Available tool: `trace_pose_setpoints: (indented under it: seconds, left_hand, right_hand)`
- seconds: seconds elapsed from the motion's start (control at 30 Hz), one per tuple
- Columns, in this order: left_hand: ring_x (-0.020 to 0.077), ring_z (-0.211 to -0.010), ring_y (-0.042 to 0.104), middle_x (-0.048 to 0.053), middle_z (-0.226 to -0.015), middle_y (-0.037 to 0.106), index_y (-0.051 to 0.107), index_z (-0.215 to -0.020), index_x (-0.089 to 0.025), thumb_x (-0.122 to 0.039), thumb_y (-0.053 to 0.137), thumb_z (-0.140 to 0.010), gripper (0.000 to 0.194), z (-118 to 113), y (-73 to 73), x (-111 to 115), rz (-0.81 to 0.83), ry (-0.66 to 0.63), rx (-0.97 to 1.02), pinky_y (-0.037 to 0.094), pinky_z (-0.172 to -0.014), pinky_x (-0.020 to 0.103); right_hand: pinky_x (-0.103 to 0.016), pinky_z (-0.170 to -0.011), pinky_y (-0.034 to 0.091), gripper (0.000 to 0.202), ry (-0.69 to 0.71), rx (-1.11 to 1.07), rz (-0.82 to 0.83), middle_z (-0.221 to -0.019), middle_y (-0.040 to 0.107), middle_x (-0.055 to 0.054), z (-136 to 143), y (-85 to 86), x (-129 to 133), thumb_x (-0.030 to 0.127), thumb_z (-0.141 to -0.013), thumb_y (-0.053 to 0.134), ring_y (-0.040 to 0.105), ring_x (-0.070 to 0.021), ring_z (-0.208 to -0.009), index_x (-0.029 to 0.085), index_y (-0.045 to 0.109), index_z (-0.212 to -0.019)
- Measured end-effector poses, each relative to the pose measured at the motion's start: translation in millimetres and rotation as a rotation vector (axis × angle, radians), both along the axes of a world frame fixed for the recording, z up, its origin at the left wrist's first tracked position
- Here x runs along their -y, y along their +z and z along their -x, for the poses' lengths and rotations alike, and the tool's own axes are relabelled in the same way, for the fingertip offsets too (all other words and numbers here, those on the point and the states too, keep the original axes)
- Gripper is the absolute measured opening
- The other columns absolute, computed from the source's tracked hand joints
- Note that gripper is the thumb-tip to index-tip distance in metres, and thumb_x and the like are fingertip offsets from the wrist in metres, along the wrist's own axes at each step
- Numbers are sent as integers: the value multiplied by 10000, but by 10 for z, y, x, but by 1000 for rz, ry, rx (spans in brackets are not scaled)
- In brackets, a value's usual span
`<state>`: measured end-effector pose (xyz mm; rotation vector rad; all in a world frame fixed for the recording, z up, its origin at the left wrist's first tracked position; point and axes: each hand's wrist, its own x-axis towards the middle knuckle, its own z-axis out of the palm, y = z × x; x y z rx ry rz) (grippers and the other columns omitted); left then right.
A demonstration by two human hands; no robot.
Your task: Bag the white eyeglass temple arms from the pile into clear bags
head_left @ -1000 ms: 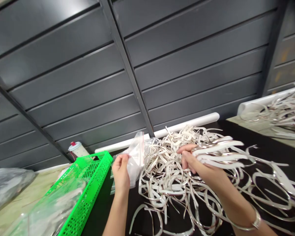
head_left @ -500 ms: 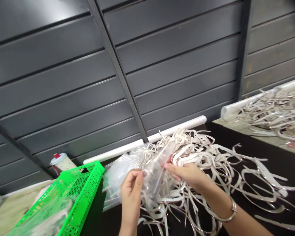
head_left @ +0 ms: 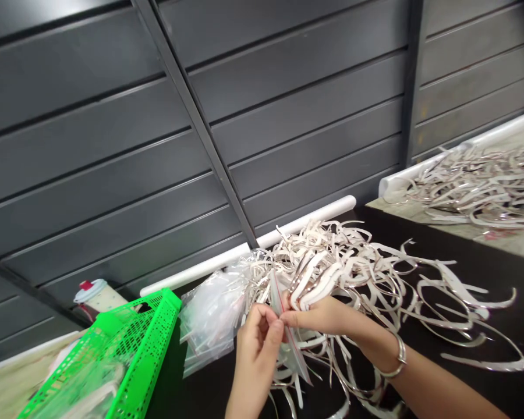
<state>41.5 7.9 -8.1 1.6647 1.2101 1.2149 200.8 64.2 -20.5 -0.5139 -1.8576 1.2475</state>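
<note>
A clear zip-lock bag (head_left: pixel 293 348) with a red line along its mouth is pinched between my two hands, its edge turned towards me. My left hand (head_left: pixel 259 349) grips the bag's near side with thumb and forefinger. From the other side, my right hand (head_left: pixel 323 315), wearing a silver bangle (head_left: pixel 399 356), pinches the same mouth edge. Curved white strips with shiny edges (head_left: pixel 318 276) lie against the right fingers; whether they are held too, I cannot tell. Behind the hands spreads a tangled pile of such strips (head_left: pixel 375 273).
Flat clear bags (head_left: pixel 209 320) are stacked left of the pile. A green perforated basket (head_left: pixel 151 349) holding plastic-wrapped things stands further left, before a lidded cup (head_left: pixel 98 297). Another strip heap (head_left: pixel 489 180) lies at right. A white roll (head_left: pixel 305 221) runs along the grey wall (head_left: pixel 305 116).
The bag has turned from broadside to edge-on, showing its red line. My hands have come together at its mouth. The whole view has shifted slightly.
</note>
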Motion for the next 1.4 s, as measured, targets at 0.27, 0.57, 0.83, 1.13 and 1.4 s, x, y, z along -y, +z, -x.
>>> trace_pose_setpoints:
  seconds: [0.27,0.57,0.83,1.13,1.4]
  left_hand:
    - [122,-596,437,-16,-613,478,469,-624,-185,-540,551,-823,415,-8,8,-29,99,-171,101,367,-581,230]
    - [126,-575,478,-8,-622,557,474,-667,-198,-445,546,-855,319,82,48,16,35,-96,-71,359,-544,225]
    - [133,-592,448,-14,-628,513,495,-688,-199,-406,487,-894,292,110,77,33,-17,-59,-173,353,-559,230]
    - [121,-563,411,-32,-615,443,427,-669,-204,-357,439,-896,274,123,101,37,-52,-50,-166,349,-527,224]
    - [143,-665,582,-6,-774,575,512,-994,-193,-101,509,-757,254,249,30,-81,-399,358,-443,488,-663,274]
  right_hand:
    - [-247,-548,406,361,181,15,9,-605,400,36,7,139,167,483,-801,551,383,-116,-558,217,411,-602]
    - [-237,-599,432,275,248,-17,20,-650,477,30,71,-7,115,409,-802,585,456,-108,-607,182,503,-670]
    - [-236,-557,389,403,225,-18,35,-617,415,42,98,32,123,524,-805,559,395,-100,-575,199,427,-605]
    - [-206,-454,291,315,295,-7,176,-534,390,73,37,-29,75,379,-813,603,341,-68,-487,180,448,-625]
    - [-227,-454,316,308,-296,-14,132,-492,282,56,-65,209,77,113,-691,538,329,-108,-498,229,349,-478]
